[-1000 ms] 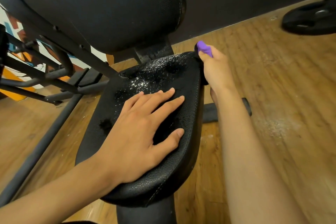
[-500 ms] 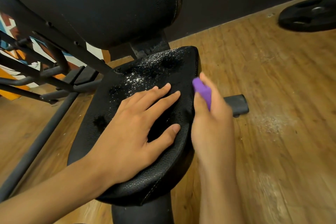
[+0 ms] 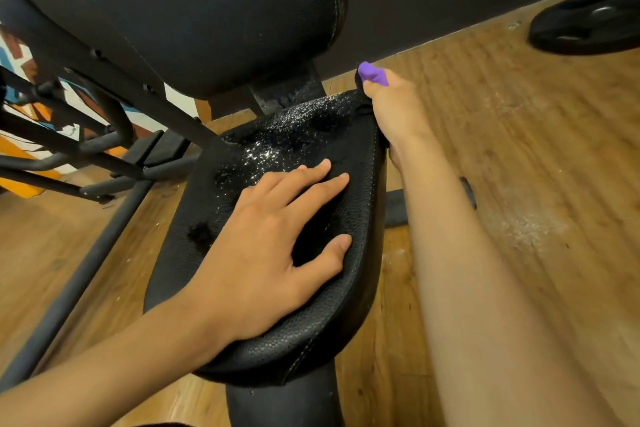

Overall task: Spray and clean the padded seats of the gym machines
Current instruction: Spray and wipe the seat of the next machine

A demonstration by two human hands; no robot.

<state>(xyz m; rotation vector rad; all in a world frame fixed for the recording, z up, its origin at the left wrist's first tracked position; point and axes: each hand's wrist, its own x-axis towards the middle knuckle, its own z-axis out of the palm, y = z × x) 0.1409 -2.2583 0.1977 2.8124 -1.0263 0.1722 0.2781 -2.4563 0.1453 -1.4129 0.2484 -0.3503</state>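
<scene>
A: Where do we see the padded seat (image 3: 194, 263)?
B: It lies left of and nearer us than our right hand (image 3: 391, 111), which grips a purple wiper (image 3: 372, 73) at the seat's far right edge. Its long axis runs toward us.
A: And our left hand (image 3: 277, 239)?
B: Flat on the seat, fingers straight, holding nothing; wet droplets (image 3: 277, 135) glisten between the two hands, nearer the left
</scene>
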